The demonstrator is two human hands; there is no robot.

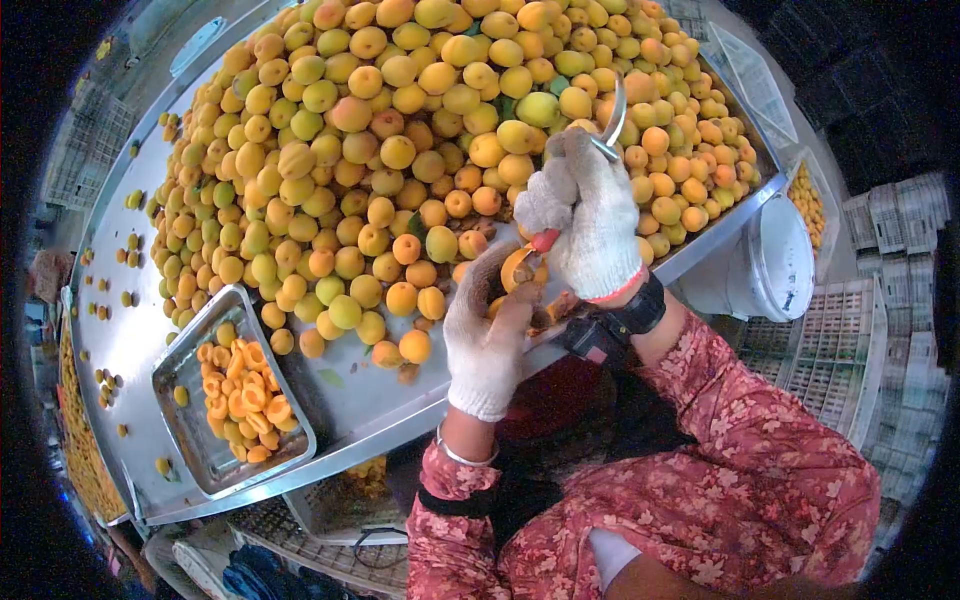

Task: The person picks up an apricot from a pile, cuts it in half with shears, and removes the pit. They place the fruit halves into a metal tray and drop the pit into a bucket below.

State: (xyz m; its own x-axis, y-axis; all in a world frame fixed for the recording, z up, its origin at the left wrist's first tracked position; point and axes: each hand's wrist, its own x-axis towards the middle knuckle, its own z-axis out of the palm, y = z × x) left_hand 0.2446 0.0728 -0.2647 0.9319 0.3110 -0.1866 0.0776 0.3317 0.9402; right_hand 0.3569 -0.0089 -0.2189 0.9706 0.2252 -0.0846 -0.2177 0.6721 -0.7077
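My left hand (485, 340), in a white glove with a browned palm, holds an apricot (522, 268) at the table's front edge. Close by it, my gloved right hand (595, 215) is closed around a metal hand tool (617, 115). The tool's curved metal ends stick out above the fist, and a red part shows below it, against the apricot. Its exact kind is hidden by my fingers. A large heap of whole apricots (400, 130) lies just beyond both hands.
A metal tray (305, 420) with halved apricots (245, 400) stands on the steel table (120, 330) to the left. A white bucket (780, 262) stands off the right edge, near stacked plastic crates (835, 340). Scattered apricots lie along the table's left side.
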